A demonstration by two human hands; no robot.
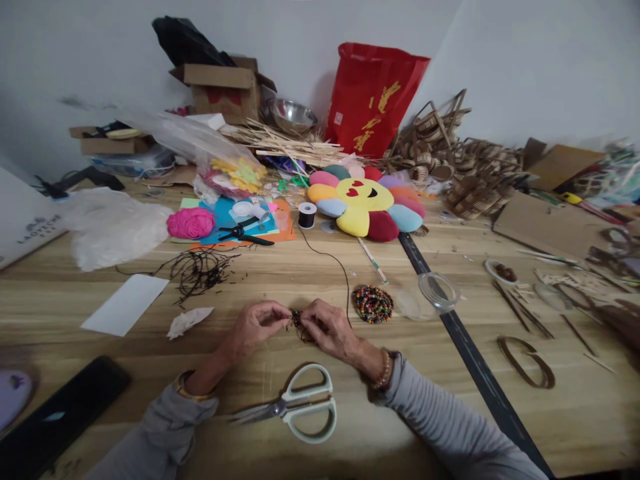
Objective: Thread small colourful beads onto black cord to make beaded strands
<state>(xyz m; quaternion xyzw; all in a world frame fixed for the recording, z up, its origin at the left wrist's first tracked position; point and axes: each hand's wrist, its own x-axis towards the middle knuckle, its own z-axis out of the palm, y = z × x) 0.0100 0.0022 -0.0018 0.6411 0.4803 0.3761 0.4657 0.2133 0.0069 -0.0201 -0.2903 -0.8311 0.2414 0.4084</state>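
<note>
Pinching a small beaded piece (295, 319) with both left hand (254, 327) and right hand (330, 328), in grips nearly closed, thumb to fingertips. Held directly between the 2, about equally near each, beyond the scissors (281, 407) on the worktop (280, 270). Cannot tell its long axis behind the fingers.

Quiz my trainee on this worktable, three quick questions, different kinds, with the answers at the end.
1. True or false: the scissors lie unheld.
2. Which is nearest the right hand? A: the bowl. B: the bead coil. C: the pink yarn.
3. Fill in: the spool carries ____ cord.

Key: 1. True. 2. B. 3. Black.
</note>
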